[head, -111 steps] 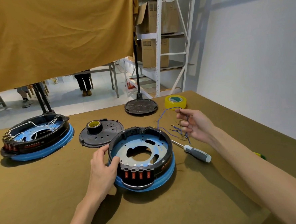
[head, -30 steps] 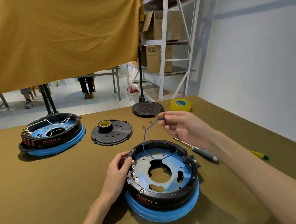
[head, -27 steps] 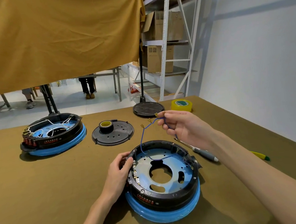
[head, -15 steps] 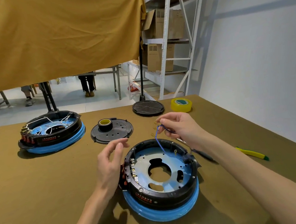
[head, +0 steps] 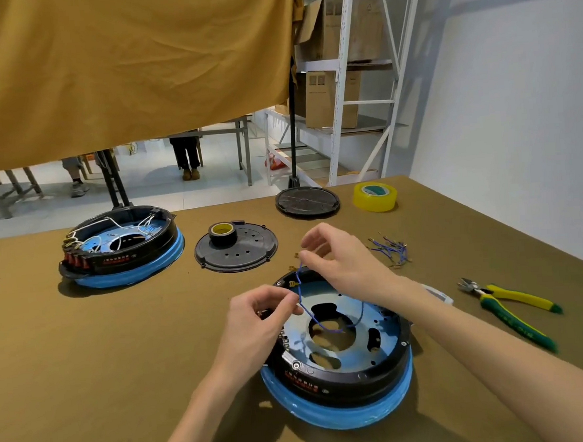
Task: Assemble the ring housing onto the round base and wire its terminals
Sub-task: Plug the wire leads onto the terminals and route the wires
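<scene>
bright even daylight, soft shadows, wide-angle bending at edges

Both hands crowd the far-left rim of the ring housing, the left hand at ten o'clock, the right hand at twelve, a blue wire strung between them and looping over the centre hole. That blocks any pass from above there. The near rim at six o'clock lies open, with bare table stretching out to nine o'clock. At three o'clock the pliers lie in the way; at one o'clock, a loose wire bundle. At eleven o'clock sits the black cover plate carrying a tape roll.
</scene>
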The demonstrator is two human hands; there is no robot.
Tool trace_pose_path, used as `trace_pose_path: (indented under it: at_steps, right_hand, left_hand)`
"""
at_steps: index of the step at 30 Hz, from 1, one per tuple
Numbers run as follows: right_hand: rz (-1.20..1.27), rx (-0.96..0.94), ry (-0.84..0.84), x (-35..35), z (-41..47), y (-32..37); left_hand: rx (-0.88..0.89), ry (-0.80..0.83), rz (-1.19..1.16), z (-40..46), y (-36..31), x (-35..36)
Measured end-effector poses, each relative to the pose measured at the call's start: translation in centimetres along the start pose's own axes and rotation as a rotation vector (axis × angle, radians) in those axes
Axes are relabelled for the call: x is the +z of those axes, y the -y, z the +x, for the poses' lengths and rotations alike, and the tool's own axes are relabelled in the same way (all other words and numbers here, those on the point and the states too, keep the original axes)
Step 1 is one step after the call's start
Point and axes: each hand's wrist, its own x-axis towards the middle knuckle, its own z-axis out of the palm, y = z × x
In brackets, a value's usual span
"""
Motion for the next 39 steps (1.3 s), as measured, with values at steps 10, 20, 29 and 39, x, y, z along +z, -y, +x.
trace_pose_path:
  at_steps: [10, 20, 29, 39]
  right_hand:
    - [-0.394, -0.218, 0.223, -1.0, -5.9, -1.8]
    - [-0.344, -0.294, 0.222, -1.6, -6.3, -3.5]
    - [-0.245, -0.200, 0.075, -2.5, -6.3, -4.6]
    - [-0.432, -0.264, 0.096, -3.2, -7.5, -4.6]
  left_hand:
    - [-0.090, -0.117, -0.142, 0.0, 0.5, 0.3]
    - [-0.163, -0.160, -0.270, 0.1, -0.6, 0.1]
    - [-0.244, -0.017, -0.313, 0.2, -1.1, -0.9]
    - [-0.247, -0.038, -0.302, 0.1, -1.1, -0.7]
